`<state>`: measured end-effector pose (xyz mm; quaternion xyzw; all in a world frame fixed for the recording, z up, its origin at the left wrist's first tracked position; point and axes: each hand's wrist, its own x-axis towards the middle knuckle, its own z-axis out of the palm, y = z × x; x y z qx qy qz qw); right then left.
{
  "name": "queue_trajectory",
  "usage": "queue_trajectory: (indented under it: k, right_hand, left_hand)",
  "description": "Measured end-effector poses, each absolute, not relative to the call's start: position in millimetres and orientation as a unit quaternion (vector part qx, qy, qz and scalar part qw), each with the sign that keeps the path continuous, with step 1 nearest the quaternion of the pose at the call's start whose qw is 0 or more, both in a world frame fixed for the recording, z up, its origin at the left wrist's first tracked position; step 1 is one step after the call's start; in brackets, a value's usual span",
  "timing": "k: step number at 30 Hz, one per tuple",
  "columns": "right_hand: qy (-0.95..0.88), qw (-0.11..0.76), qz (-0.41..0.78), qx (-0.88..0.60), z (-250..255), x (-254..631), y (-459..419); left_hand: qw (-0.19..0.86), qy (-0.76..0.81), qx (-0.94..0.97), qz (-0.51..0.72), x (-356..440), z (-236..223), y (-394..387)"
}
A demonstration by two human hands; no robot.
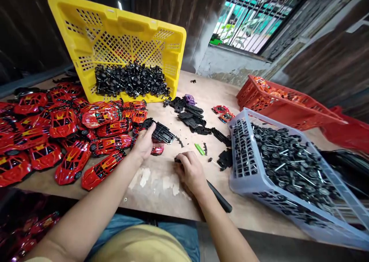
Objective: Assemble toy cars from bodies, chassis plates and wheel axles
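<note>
My left hand [142, 143] is closed on a toy car with its black underside [163, 133] turned up, held just above the table. My right hand [192, 173] is curled low over the tabletop, its fingers closed; a dark end [177, 160] pokes out at the fingertips, and the rest is hidden. Beneath my right wrist lies a thick black handle [220, 198]; whether it joins that dark end I cannot tell. Left of my left hand, shiny red toy cars [63, 122] are heaped. Loose black chassis parts [191, 119] lie beyond both hands.
A yellow crate [132, 31] stands tilted at the back with black wheel sets [131, 79] inside. At right, a clear plastic basket [245, 185] holds wheels on axles [288, 162]. Behind it is a red crate [288, 106]. A bright green piece [199, 149] lies mid-table.
</note>
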<state>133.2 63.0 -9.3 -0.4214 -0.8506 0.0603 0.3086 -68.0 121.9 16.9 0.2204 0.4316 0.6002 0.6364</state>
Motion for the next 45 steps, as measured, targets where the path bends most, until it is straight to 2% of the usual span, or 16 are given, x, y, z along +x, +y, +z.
queue_trajectory:
  k: [3,6,9,13,15,17,21,23,28,37,45]
  right_hand:
    - [-0.877,0.231,0.094,-0.411,-8.6,139.1,53.7]
    - [-0.864,0.242,0.178,-0.405,12.8,145.6,52.8]
    - [-0.860,0.227,0.152,-0.431,25.7,140.0,65.4]
    - [-0.886,0.057,0.077,-0.453,19.7,119.1,90.6]
    - [-0.883,0.021,0.082,-0.461,19.5,113.7,99.3]
    - [-0.875,0.087,0.109,-0.464,24.6,113.4,103.4]
    - [-0.785,0.397,0.109,-0.463,32.9,111.3,105.0]
    - [-0.761,0.461,0.088,-0.448,28.8,104.7,106.7]
    - [-0.780,0.448,0.063,-0.432,11.4,90.9,112.4]
    - [-0.789,0.448,0.009,-0.420,14.6,94.4,108.6]
    - [-0.804,0.385,-0.014,-0.454,11.6,93.9,110.3]
  left_hand:
    - [0.651,0.426,0.225,0.587,-71.5,15.0,122.9]
    - [0.646,0.428,0.245,0.583,-68.7,15.3,120.2]
    - [0.619,0.438,0.283,0.587,-64.1,13.7,118.3]
    - [0.550,0.467,0.340,0.603,-64.8,4.5,119.5]
    - [0.515,0.491,0.354,0.607,-68.0,-0.9,120.9]
    - [0.483,0.516,0.360,0.609,-70.4,-4.7,121.8]
    - [0.466,0.522,0.383,0.602,-67.5,-3.3,118.8]
    - [0.446,0.528,0.420,0.588,-64.0,1.1,115.1]
    - [0.306,0.587,0.507,0.552,-59.1,11.1,107.6]
    - [0.296,0.580,0.524,0.549,-55.3,14.6,104.3]
    - [0.319,0.578,0.497,0.564,-57.0,5.6,107.3]
